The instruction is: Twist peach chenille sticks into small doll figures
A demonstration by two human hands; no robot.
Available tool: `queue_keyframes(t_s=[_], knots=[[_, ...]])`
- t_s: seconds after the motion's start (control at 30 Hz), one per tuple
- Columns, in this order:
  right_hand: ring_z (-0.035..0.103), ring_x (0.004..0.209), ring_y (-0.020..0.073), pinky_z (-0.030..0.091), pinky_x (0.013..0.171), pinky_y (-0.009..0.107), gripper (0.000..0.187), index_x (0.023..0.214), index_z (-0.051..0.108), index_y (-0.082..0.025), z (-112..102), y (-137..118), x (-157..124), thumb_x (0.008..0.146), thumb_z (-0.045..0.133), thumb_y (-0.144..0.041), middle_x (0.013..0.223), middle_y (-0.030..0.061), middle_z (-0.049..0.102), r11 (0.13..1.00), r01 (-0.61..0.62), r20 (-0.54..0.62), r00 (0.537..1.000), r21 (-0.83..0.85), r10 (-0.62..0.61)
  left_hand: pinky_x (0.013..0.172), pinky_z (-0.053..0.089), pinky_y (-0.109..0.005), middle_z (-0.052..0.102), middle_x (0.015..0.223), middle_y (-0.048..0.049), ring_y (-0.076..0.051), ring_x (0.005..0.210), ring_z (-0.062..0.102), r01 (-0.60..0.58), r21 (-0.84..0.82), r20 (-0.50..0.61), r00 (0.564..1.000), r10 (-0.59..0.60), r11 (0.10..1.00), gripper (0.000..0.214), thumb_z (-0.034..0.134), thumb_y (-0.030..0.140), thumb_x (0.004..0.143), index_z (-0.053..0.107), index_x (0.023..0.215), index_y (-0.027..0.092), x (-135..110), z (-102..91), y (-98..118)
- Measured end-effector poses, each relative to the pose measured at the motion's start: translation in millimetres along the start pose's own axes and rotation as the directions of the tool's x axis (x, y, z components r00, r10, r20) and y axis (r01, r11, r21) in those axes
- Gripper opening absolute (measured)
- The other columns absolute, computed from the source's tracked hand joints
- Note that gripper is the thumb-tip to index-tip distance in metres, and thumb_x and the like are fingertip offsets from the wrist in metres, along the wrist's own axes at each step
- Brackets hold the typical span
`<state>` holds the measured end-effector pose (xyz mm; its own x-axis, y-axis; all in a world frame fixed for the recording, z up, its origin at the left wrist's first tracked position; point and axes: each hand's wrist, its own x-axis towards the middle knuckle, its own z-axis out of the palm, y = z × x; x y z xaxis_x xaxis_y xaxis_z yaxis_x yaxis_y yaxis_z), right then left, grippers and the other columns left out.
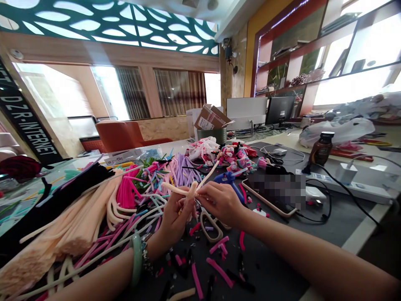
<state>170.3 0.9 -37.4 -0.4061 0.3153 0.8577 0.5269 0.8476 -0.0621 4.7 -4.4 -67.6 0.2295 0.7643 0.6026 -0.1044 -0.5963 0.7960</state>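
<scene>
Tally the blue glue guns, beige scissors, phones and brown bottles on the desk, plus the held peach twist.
Peach twist: 1
Glue gun: 1
Scissors: 1
Phone: 1
Bottle: 1
Total: 5

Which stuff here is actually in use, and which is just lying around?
In use: left hand and right hand, pinching cream pipe cleaners between them.
Lying about: scissors, blue glue gun, phone, brown bottle, pink offcuts.

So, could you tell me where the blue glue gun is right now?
In the head view, the glue gun lies on the table just beyond the right hand, left of the phone.
</scene>
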Motion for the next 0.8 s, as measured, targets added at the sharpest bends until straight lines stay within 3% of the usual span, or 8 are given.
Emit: queue_keyframes(t_s=[0.43,0.53,0.7,0.8], knots=[[0.058,0.061,0.0091,0.037,0.058,0.021,0.016,0.081,0.06,-0.018,-1.0,-1.3,-2.5,0.091,0.048,-0.024,0.071,0.0003,0.065,0.99,0.076,0.016,0.997,-0.121,-0.074,0.05,0.044,-0.019,0.053,0.069,0.0046,-0.007,0.053,0.053,-0.104,0.038,-0.003,0.995,0.105,0.994,0.009,0.052,0.022,0.089,0.052,0.097,0.021,-1.7,-0.3,-1.7],[0.059,0.063,0.0095,0.037,0.06,0.022,0.017,0.079,0.06,-0.018,-1.1,-1.3,-3.2,0.091,0.049,-0.025,0.072,0.0005,0.066,0.982,0.105,0.004,0.994,-0.16,-0.106,0.051,0.044,-0.021,0.053,0.073,0.002,-0.008,0.055,0.053,-0.083,0.067,-0.023,0.996,0.085,0.994,0.006,0.053,0.025,0.088,0.055,0.089,0.019,-1.4,-0.7,0.7],[0.06,0.063,0.01,0.037,0.06,0.022,0.017,0.077,0.06,-0.018,-1.7,-2.0,-3.2,0.09,0.051,-0.024,0.07,0.0,0.065,0.978,0.117,0.008,0.993,-0.174,-0.117,0.058,0.044,-0.024,0.056,0.073,-0.0044,-0.013,0.066,0.054,-0.023,0.215,-0.031,0.999,0.03,0.976,0.036,0.053,0.032,0.087,0.056,0.056,0.014,-1.3,-2.4,3.6],[0.059,0.063,0.01,0.037,0.06,0.023,0.019,0.075,0.059,-0.017,-2.5,-1.8,-3.1,0.09,0.051,-0.025,0.069,-0.0001,0.065,0.975,0.124,0.017,0.992,-0.184,-0.123,0.053,0.042,-0.024,0.054,0.069,-0.0017,-0.011,0.057,0.05,0.017,0.13,-0.055,0.998,-0.01,0.991,0.03,0.054,0.033,0.086,0.056,0.063,0.015,-1.9,0.4,2.2]])
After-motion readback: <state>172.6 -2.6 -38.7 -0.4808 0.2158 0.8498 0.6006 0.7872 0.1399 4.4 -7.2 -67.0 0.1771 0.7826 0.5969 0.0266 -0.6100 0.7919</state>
